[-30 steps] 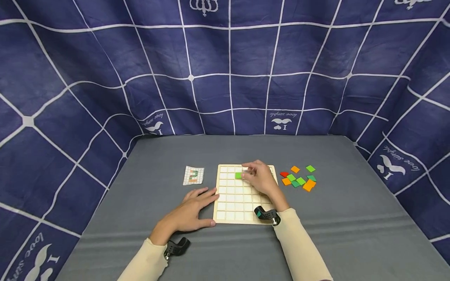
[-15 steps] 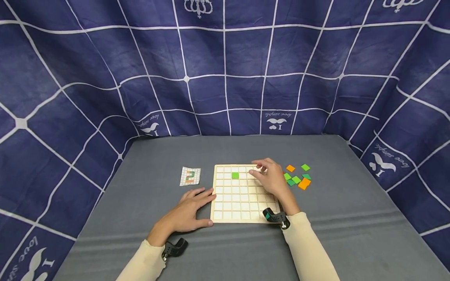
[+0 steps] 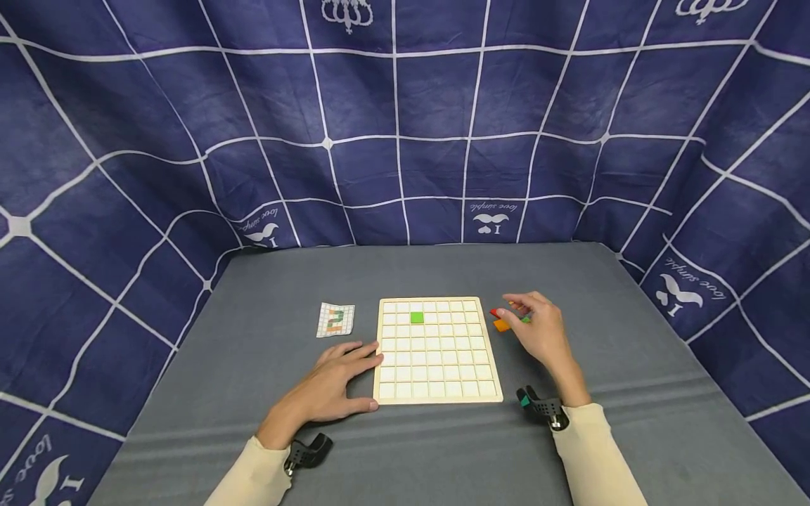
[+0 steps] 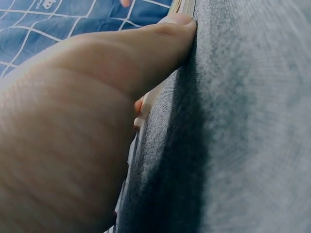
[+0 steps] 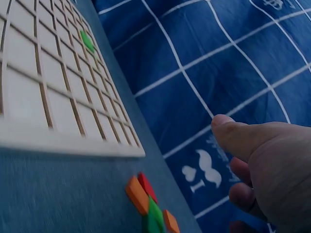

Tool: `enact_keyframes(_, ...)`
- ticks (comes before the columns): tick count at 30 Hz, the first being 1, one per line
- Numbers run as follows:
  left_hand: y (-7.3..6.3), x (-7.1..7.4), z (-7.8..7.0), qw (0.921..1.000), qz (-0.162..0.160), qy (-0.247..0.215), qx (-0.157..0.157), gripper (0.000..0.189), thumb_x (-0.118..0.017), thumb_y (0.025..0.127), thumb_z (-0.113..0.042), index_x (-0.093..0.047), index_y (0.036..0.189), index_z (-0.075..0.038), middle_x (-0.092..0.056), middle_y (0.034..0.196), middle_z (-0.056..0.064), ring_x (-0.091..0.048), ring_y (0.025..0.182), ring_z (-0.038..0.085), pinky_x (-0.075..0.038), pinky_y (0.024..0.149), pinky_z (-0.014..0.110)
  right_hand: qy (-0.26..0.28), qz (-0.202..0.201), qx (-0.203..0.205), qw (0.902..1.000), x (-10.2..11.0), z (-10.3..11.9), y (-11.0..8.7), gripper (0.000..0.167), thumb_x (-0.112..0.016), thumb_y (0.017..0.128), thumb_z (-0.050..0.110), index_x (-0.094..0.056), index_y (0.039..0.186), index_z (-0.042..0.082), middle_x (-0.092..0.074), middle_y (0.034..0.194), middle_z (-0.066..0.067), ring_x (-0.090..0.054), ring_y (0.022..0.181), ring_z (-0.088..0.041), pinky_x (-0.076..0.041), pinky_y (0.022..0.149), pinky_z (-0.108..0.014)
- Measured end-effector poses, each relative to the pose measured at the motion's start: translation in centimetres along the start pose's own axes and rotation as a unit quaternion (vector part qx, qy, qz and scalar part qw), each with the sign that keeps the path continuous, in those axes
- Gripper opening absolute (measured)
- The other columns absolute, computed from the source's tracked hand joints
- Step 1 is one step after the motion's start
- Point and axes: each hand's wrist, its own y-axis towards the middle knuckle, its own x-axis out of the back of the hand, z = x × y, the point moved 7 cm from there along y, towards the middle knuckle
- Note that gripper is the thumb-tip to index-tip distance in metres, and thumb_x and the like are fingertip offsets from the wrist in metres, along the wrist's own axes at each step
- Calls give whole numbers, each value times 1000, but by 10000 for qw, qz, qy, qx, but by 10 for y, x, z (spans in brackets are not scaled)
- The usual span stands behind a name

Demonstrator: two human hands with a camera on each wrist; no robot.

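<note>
A square wooden grid board (image 3: 436,350) lies on the table, with one light green square tile (image 3: 417,318) in a cell of its second row from the back. My left hand (image 3: 332,383) rests at the board's left edge, fingers spread and thumb tip against the front left corner; in the left wrist view the thumb (image 4: 165,36) reaches the board's edge. My right hand (image 3: 541,330) hovers over the loose tiles right of the board, fingers bent loosely with nothing between them. Red (image 5: 146,185), orange (image 5: 137,195) and green (image 5: 154,216) tiles show below it; the others are hidden behind the hand.
A small paper card (image 3: 336,320) printed with a coloured grid pattern lies left of the board. The grey cloth-covered table (image 3: 443,457) ends at the back against a blue checked curtain (image 3: 436,169), which also hangs at both sides.
My right hand has let go of the light green tile, leaving it on the board, and moved right to above the loose tiles. The left hand has stayed at the board's edge.
</note>
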Motion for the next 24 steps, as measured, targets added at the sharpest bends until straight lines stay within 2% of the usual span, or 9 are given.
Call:
enact_keyframes(4,2,1,-2,9999,-42,103,-70,82,-67,85,-67,-44,153,-29,-33,164,-7,-31,150,31,-25,117,60,-268,-318,93,9991,20,-18,-9,29,-82,85,18,-77,111,6,-68,90,-12,-61,78,-26,-45,65,-35)
enact_keyframes(8,2,1,-3,9999,-67,108,-90,82,-68,85,-67,-45,153,-27,-34,164,-5,-32,149,32,-26,116,61,-470,-490,80,9977,35,-34,-17,29,-83,84,15,-77,110,5,-67,87,-13,-63,75,-27,-43,63,-28)
enact_keyframes(14,1,-1,-3,9998,-77,137,-82,83,-66,85,-68,-44,153,-28,-34,164,-5,-33,149,32,-27,116,62,-339,-698,-228,9967,49,-58,-24,26,-82,84,14,-77,108,5,-68,85,-9,-58,74,-16,-37,64,-14)
enact_keyframes(19,2,-3,-1,9998,-80,157,-92,84,-65,84,-70,-44,153,-28,-33,164,-5,-33,149,32,-27,116,61,-289,-425,-424,9978,48,-72,-32,25,-82,85,18,-78,106,5,-64,80,-5,-48,68,-5,-34,60,-15)
enact_keyframes(24,2,-3,0,9998,-60,147,-76,85,-65,84,-70,-43,154,-28,-32,164,-6,-32,150,31,-26,116,61,-188,12,-599,9980,40,-84,-37,25,-82,85,22,-78,104,7,-58,77,-2,-44,63,-5,-33,56,-20)
